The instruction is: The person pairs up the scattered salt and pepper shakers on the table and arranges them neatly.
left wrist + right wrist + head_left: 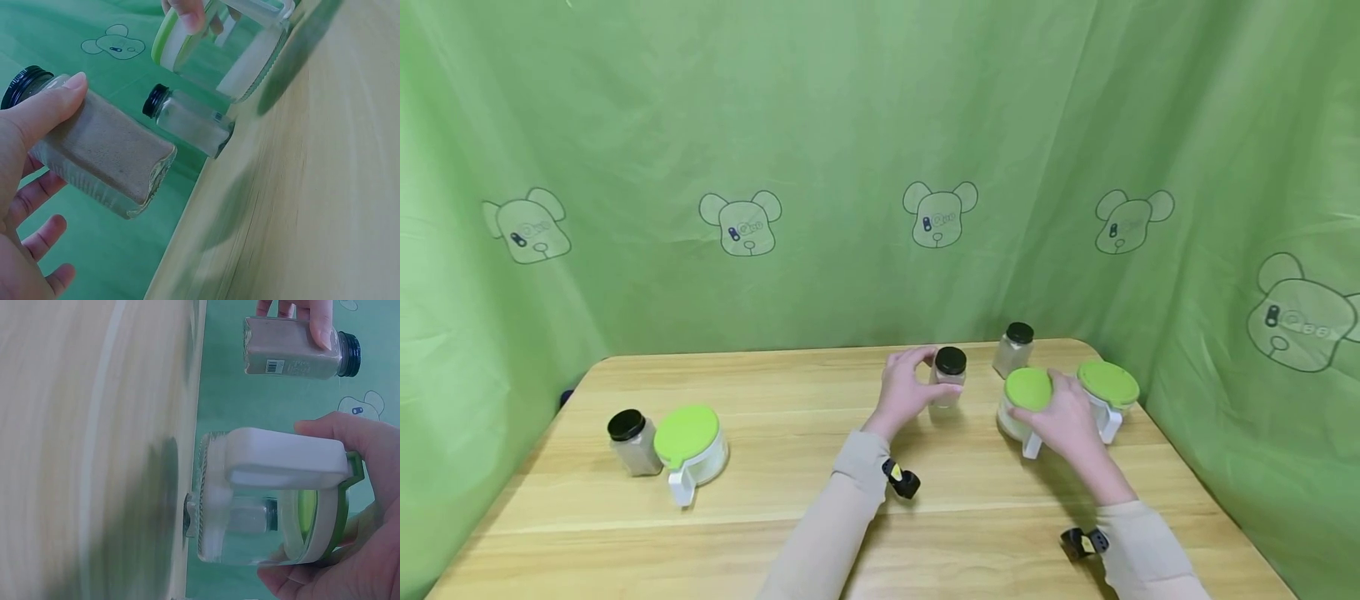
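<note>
Both hands busy here, right of centre in the head view! The left hand (904, 392) has the powder jar (951, 362) pinched between thumb and fingertips, high up near the black lid, two outer fingers spread loose. Over to the right hand (1066, 417): thumb and fingers clasp the jug (1028, 389) from above, around its green lid, the white handle (284, 456) pointing toward the bottom of the head frame. Both vessels look raised off the table (970, 500). Good handling here probably means level bases and unhurried wrists, since a jar pinched that high could swing. The jug's lid could work loose, so fingers reaching the glass would be safer. Mind the neighbours: a second jug (1107, 385) near on the right, a pale jar (1015, 352) just above.
</note>
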`<state>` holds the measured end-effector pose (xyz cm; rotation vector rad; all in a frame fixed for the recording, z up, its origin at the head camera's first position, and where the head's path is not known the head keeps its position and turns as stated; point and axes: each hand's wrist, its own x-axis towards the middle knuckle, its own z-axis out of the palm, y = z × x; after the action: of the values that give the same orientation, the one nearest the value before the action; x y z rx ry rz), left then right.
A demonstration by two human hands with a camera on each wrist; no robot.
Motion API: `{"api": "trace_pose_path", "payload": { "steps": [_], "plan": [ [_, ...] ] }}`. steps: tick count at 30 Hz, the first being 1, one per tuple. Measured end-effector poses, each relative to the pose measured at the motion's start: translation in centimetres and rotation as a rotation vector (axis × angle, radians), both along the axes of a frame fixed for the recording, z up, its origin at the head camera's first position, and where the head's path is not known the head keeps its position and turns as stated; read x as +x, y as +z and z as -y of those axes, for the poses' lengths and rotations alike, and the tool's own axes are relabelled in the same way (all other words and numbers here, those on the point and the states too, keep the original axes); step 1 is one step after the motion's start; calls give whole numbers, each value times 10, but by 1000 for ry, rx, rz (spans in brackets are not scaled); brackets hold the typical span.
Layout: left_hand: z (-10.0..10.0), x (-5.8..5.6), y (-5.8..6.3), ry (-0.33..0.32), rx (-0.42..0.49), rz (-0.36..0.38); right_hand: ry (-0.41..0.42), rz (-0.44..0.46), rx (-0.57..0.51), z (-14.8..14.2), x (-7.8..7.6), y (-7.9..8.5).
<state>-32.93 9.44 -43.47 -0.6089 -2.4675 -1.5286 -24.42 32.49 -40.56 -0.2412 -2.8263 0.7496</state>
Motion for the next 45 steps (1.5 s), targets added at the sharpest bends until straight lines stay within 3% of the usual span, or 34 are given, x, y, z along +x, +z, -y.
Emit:
{"api": "trace_pose_path", "payload": {
  "steps": [11,19,29,45],
  "plan": [
    [8,4,1,2,-18,1,29,-14,-7,9,0,-2],
    [17,10,1,8,-15,2,34,35,-15,16,0,-3],
    [36,18,2,12,5,38,47,32,-44,29,1,7],
    [59,22,11,38,8,28,48,27,-62,51,2,19]
  ]
}}
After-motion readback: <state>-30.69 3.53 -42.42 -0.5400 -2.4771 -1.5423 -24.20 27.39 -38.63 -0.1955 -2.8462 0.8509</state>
